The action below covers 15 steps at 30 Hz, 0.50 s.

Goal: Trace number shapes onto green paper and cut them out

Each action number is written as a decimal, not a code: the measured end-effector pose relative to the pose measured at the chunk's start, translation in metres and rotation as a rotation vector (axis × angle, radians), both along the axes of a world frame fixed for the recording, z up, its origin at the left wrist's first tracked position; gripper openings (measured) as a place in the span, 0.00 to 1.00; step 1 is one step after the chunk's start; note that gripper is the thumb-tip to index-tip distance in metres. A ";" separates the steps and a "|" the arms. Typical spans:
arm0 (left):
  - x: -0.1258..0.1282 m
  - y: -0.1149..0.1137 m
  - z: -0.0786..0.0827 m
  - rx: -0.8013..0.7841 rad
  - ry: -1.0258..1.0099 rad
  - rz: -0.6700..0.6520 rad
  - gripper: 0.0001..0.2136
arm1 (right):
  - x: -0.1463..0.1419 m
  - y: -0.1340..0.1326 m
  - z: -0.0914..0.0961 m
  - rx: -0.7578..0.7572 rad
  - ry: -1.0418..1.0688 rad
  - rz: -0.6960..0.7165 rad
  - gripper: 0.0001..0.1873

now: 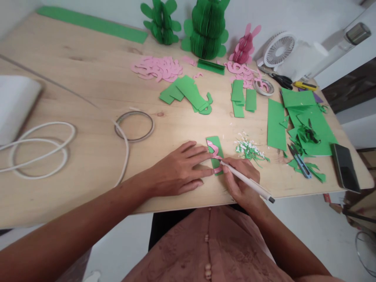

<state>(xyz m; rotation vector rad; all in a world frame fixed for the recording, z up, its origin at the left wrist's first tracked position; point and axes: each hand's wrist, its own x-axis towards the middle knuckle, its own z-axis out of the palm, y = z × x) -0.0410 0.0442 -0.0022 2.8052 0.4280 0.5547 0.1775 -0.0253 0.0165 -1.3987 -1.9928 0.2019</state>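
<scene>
Close to the table's front edge lies a small green paper strip with a pink curved paper cutout on top of it. My left hand is flat with fingers spread, its fingertips pressing on the cutout and strip from the left. A white pen is gripped in my right hand, its tip touching the strip at the cutout's edge. The pen's dark end points down to the right. Part of the cutout is hidden by my fingers.
Green paper pieces and pink cutouts lie farther back. Paper scraps, blue snips and a phone are to the right. A tape ring and white cable lie left. Honeycomb paper figures stand behind.
</scene>
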 end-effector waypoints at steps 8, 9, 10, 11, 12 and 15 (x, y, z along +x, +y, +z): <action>0.000 0.000 -0.001 -0.006 -0.003 0.006 0.16 | 0.003 -0.001 -0.003 -0.081 0.156 -0.058 0.06; 0.001 -0.001 0.000 -0.008 -0.004 0.006 0.16 | 0.003 -0.001 -0.004 -0.098 0.196 -0.080 0.06; 0.000 -0.001 0.000 -0.008 -0.005 0.007 0.15 | 0.004 -0.001 -0.006 -0.112 0.225 -0.099 0.05; 0.000 -0.001 0.001 -0.009 -0.006 0.009 0.15 | 0.004 -0.001 -0.006 -0.126 0.240 -0.112 0.05; 0.000 -0.001 0.001 -0.010 -0.007 0.010 0.15 | 0.005 -0.001 -0.007 -0.139 0.242 -0.119 0.05; 0.000 -0.001 0.002 -0.015 -0.003 0.011 0.16 | 0.005 -0.001 -0.007 -0.154 0.226 -0.128 0.05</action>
